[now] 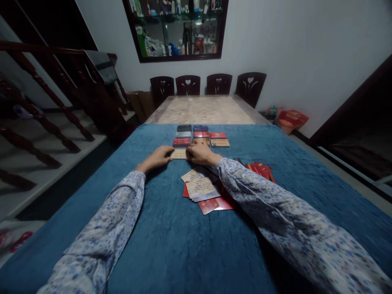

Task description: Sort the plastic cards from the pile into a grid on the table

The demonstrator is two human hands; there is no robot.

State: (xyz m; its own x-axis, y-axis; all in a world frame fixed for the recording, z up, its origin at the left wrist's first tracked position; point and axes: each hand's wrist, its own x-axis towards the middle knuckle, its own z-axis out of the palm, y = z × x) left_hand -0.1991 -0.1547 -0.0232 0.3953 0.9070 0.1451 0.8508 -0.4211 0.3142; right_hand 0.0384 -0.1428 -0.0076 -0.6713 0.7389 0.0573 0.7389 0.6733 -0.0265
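1. Pinching pale card (179,154) at both ends: left hand (159,157) on its left edge, right hand (199,153) on its right
2. Lying flat on blue-clothed worktop (153,228), just short of rows of cards (200,136)
3. Loose card pile (202,190) by right sleeve (275,204)

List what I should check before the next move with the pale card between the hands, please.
1. Both hands on the card: ok; the left hand and right hand touch the ends of the pale card.
2. Card pinched or only pressed flat: cannot tell.
3. Card in line with the rows of cards: ok; it lies at the near end of the left column.
4. Surface flat under it: ok; the blue cloth shows no fold there.
5. Arm clear of the loose pile: not ok; the right sleeve seems to lie on its edge.
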